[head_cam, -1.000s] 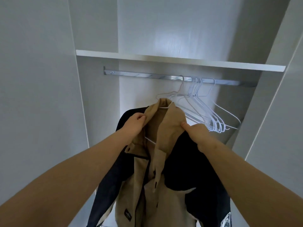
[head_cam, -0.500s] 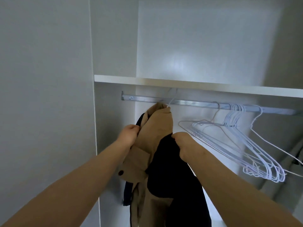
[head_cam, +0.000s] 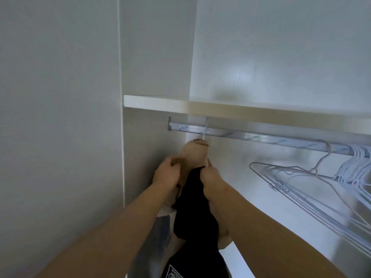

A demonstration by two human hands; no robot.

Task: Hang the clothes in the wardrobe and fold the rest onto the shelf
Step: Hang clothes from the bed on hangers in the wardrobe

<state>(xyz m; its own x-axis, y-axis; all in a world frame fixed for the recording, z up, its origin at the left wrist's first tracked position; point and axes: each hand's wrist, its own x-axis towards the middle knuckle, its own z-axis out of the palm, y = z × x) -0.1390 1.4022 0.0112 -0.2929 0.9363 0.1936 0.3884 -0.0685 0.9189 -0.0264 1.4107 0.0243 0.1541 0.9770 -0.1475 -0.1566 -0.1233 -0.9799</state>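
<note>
Both bare forearms reach up and forward into the white wardrobe, converging just below the left end of the silver metal hanging rail [head_cam: 251, 137]. The left hand [head_cam: 165, 174] is curled, its fingers pinching the tan collar area of the tan and black jacket [head_cam: 192, 189] from the left side. The right hand [head_cam: 210, 176] is closed in a fist on the jacket's black fabric from the right, knuckles toward the camera. The jacket hangs between the two hands, its bunched tan top rising just above them, and its black part drops down between the forearms toward the bottom edge of the view, where a white printed label shows. A thin white wire hanger hook [head_cam: 205, 130] rises from the top of the jacket and crosses the rail near its left end, directly under the front edge of the white wardrobe shelf [head_cam: 180, 106]. Well apart to the right, a bunch of empty white wire hangers [head_cam: 321, 187] hangs from the rail's right part.
</note>
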